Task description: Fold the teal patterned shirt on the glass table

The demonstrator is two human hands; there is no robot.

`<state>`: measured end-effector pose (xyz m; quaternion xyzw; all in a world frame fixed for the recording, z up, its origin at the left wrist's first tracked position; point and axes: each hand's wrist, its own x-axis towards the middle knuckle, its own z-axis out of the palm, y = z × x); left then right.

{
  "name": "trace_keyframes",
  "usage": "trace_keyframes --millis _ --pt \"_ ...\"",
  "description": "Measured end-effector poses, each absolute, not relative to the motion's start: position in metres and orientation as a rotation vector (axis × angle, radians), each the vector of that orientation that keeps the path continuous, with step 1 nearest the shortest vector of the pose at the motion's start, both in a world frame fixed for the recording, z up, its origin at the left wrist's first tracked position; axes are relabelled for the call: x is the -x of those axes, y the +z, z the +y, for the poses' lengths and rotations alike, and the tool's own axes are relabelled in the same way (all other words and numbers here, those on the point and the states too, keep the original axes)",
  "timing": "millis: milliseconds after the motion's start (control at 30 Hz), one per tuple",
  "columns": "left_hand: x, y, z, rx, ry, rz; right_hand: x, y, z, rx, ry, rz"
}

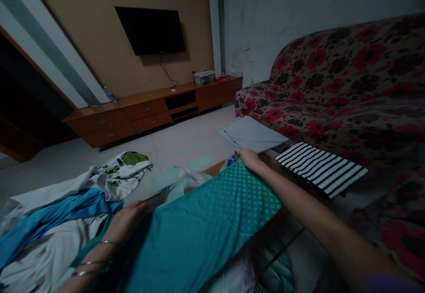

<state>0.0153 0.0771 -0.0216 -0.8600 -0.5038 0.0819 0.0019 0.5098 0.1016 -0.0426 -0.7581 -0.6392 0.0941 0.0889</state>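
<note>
A teal garment (195, 226) with a green dotted end lies stretched out in front of me, partly over a low table. My right hand (249, 158) grips its far corner, fingers closed on the cloth. At the garment's left side, my left hand (133, 215) has its fingers bent at the edge; what they hold is mostly hidden. Bracelets circle the left wrist. Just beyond my right hand lies a folded pale grey garment (254, 134), and to its right a folded black-and-white striped garment (320, 167).
Loose clothes, among them a blue garment (73, 209) and a white patterned one (116, 180), are heaped at the left. A red-flowered sofa (332, 76) stands at the right. Along the back wall runs a wooden cabinet (149, 107) below a television (152, 32).
</note>
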Motion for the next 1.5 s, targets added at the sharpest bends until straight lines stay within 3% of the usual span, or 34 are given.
trace_keyframes --millis 100,233,333,533,800,1133,1500 --pt "-0.040 -0.022 0.059 2.590 0.102 -1.464 -0.493 -0.043 0.081 2.274 0.153 -1.833" --pt "-0.078 -0.046 0.021 2.529 -0.090 -1.358 -0.443 -0.064 0.045 1.850 0.042 -2.058" --pt "-0.094 -0.071 0.005 2.523 -0.053 -1.391 -0.416 -0.087 0.031 1.635 0.068 -2.181" --pt "-0.088 -0.098 0.010 2.483 0.062 -1.627 -0.457 -0.111 0.050 1.767 0.046 -2.088" --pt "-0.089 -0.088 0.009 2.530 0.015 -1.612 -0.492 -0.101 0.058 1.806 -0.062 -2.046" --pt "-0.097 -0.088 -0.075 2.658 -0.183 -1.184 -0.424 -0.099 -0.041 1.621 0.017 -2.229" --pt "-0.095 -0.071 -0.091 2.776 -0.097 -1.224 -0.501 -0.114 -0.069 1.719 -0.091 -2.207"
